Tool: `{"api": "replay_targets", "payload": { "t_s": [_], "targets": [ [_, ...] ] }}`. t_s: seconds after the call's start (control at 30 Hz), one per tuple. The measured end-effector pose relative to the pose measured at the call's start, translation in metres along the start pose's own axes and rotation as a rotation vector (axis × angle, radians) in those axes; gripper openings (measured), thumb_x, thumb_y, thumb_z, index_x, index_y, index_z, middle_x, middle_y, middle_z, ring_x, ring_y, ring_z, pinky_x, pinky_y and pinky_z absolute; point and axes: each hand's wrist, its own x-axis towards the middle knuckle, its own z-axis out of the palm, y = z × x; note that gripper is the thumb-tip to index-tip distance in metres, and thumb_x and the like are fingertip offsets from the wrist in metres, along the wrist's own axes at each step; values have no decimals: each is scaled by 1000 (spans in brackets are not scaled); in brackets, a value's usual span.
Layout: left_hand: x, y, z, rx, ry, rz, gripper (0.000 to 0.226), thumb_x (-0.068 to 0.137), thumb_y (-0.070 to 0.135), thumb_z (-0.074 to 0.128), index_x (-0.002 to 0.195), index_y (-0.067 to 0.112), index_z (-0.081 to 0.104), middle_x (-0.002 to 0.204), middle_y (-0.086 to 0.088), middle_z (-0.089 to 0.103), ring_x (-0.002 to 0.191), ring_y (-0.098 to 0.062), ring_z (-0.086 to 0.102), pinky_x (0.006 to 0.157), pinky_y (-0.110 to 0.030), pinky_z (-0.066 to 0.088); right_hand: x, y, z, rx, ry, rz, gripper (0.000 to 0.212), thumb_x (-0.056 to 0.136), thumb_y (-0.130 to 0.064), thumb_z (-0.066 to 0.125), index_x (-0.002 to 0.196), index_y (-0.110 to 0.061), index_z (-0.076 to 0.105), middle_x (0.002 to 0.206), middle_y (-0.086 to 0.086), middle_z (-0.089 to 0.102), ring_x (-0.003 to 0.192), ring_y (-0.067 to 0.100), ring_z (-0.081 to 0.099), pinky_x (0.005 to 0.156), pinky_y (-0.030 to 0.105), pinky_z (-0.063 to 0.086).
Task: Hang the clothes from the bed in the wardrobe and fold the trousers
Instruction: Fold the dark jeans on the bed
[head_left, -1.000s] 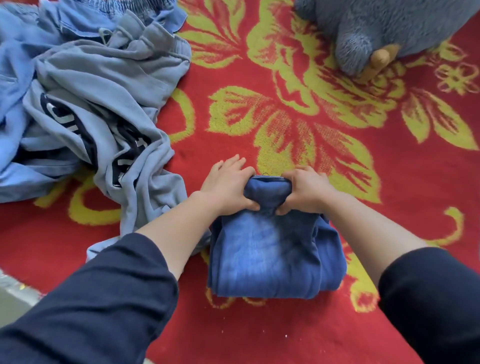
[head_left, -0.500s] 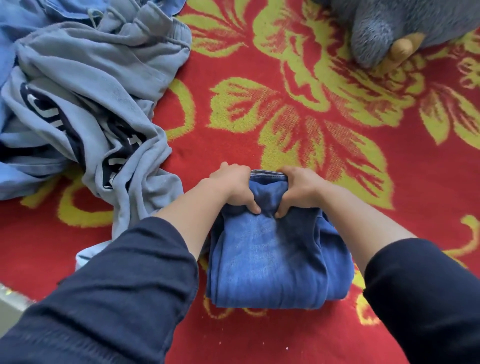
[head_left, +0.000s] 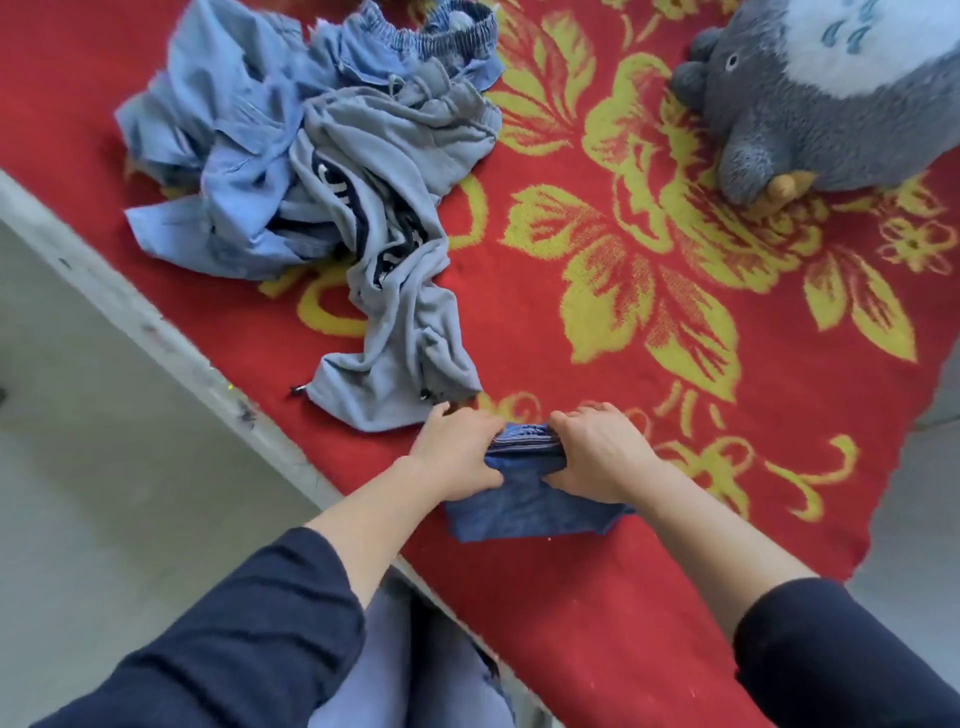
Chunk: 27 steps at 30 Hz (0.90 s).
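Observation:
A folded pair of dark blue jeans (head_left: 524, 506) lies on the red bed cover (head_left: 597, 364) near its front edge. My left hand (head_left: 460, 449) grips the left side of the jeans' far fold, thumb underneath. My right hand (head_left: 597, 452) grips the right side of the same fold. A crumpled pile of clothes lies at the back left: grey sweatpants with dark lettering (head_left: 384, 218) on top of light blue garments (head_left: 228, 156), one with an elastic waistband.
A grey plush toy (head_left: 831, 104) sits at the back right of the bed. The bed's pale edge (head_left: 156, 322) runs diagonally on the left, with grey floor (head_left: 78, 441) beyond it. The cover ends at the right near the floor.
The view has pulled back and higher, so the bed edge and floor now show. Both hands still hold the jeans' far fold, and the bundle looks more compact.

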Motion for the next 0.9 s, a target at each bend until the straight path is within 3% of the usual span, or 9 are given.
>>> {"api": "replay_targets", "payload": {
  "t_s": [0.1,0.27,0.43,0.63,0.73,0.9],
  "targets": [
    [-59,7,-6,-21,75,-25,35,71,36,63,102,22,56,105,1,60,104,-23,55,88,-35,40,-26,-31,-20,-55,29,-84,39,72,-45,62,99,-19,50,90,2,67,91,28,63,87,36,41],
    [-156,-26,-29,-128,244,-166,38,69,36,65,104,23,58,102,3,60,100,-22,56,83,-35,43,-30,-102,-59,-133,119,-311,44,74,-51,63,102,-20,48,90,-1,67,89,26,63,82,34,39],
    [-245,-107,-62,-264,266,-374,42,72,48,75,104,26,59,103,4,57,99,-21,56,80,-36,47,12,-220,-103,-177,132,-536,44,79,-50,62,99,-14,47,89,7,67,84,33,63,64,33,29],
    [-365,-231,-76,-396,426,-591,48,71,54,76,104,22,61,97,6,54,92,-18,54,74,-34,43,80,-396,-140,-273,139,-797,44,85,-53,54,105,-14,46,93,5,68,86,33,63,68,32,26],
    [-434,-294,-76,-440,501,-694,43,75,53,72,104,24,61,92,10,50,91,-17,55,70,-30,37,107,-498,-155,-326,127,-912,45,87,-53,52,107,-14,45,99,7,68,91,33,63,70,34,34],
    [-556,-387,-80,-418,580,-851,38,79,55,68,102,26,61,90,9,51,92,-18,56,76,-33,43,135,-668,-168,-431,132,-1089,41,92,-48,45,114,-13,45,110,9,65,99,32,60,82,38,41]
  ]
}}
